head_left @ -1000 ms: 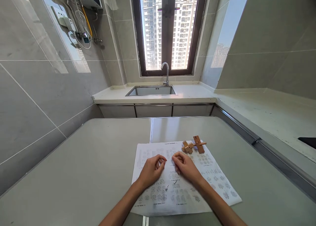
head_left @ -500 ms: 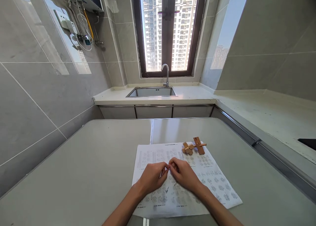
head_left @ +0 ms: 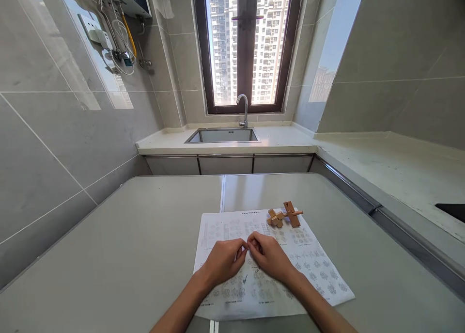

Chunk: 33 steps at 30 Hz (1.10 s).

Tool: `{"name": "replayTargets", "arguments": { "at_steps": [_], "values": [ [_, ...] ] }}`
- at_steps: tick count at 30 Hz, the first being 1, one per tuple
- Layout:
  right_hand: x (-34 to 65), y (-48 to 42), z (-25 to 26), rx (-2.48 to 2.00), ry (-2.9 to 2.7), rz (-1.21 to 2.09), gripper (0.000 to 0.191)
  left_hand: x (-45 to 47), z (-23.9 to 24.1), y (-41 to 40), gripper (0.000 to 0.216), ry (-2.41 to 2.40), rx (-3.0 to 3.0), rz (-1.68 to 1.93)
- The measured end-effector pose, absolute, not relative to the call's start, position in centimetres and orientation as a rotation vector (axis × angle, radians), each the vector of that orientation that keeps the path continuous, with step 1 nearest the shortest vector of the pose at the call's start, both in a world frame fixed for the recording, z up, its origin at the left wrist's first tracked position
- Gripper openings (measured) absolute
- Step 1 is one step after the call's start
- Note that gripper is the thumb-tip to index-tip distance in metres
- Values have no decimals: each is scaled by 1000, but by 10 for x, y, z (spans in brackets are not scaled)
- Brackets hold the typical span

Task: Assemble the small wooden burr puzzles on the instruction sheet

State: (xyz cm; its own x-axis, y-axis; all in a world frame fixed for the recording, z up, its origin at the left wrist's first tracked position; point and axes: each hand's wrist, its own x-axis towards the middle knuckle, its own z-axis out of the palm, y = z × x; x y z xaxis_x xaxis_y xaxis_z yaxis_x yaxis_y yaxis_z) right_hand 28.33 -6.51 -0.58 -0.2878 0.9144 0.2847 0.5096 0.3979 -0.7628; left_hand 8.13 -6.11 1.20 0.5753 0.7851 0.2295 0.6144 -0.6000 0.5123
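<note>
A printed sheet (head_left: 305, 265) lay flat on the grey table (head_left: 127, 255), covered in rows of small diagrams, with its near edge towards the person. Both hands were over the middle of that sheet. The left hand (head_left: 223, 259) was curled closed, knuckles up, with its fingertips drawn together and pointing towards the sheet's centre line. The right hand (head_left: 271, 255) was curled closed in the same way from the other side. The fingertips of the two hands met, touching or all but touching, just above the paper. Whether anything small was pinched between them could not be told, since the fingers hid that spot. Both forearms crossed the sheet's near edge.

On the sheet's far right corner lay two wooden puzzle pieces, well apart from the hands. The paler knotted piece (head_left: 276, 218) sat towards the sheet's middle, and the darker cross-shaped piece (head_left: 291, 213) sat just beside it at the outer corner; they seemed to touch. A seam in the table (head_left: 222, 192) ran away from the sheet's far edge. Far beyond the sheet a steel sink (head_left: 223, 135) with a curved tap (head_left: 243, 109) stood under a dark-framed window (head_left: 247, 47).
</note>
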Motion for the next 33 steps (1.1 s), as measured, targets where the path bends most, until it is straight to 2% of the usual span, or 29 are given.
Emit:
{"name": "replayTargets", "arguments": {
  "at_steps": [33],
  "values": [
    [284, -64, -6, -1240, -1953, 742, 17, 82, 9, -61, 16, 1150, 2471, 600]
  ]
}}
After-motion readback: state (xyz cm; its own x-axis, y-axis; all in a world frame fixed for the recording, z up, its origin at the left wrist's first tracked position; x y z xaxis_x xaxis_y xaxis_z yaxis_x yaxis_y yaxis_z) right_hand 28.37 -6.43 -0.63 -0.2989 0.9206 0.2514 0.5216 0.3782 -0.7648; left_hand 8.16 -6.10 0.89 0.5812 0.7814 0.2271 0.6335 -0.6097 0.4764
